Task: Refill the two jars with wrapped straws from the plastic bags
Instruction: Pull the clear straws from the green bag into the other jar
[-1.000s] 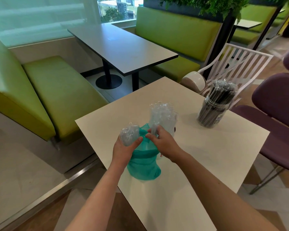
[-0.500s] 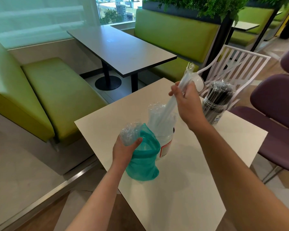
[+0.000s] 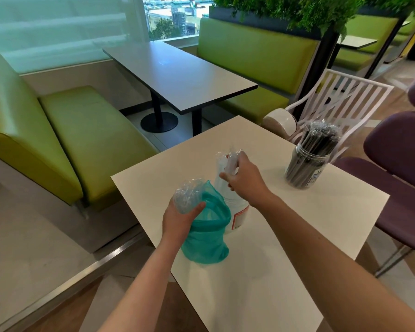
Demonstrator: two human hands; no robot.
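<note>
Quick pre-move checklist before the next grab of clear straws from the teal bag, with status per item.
1. Right hand has let go of its wrapped clear straws: not ok, fingers are closed on them above the near jar.
2. Near jar upright on the table: ok.
3. Room left in the near jar: cannot tell, hand and bag hide its mouth.
4. Teal bag held open: ok, left hand grips its rim along with a bundle of clear wrapped straws.
5. Far jar filled: ok, packed with dark straws.
6. Straws left in the bag: cannot tell.
</note>
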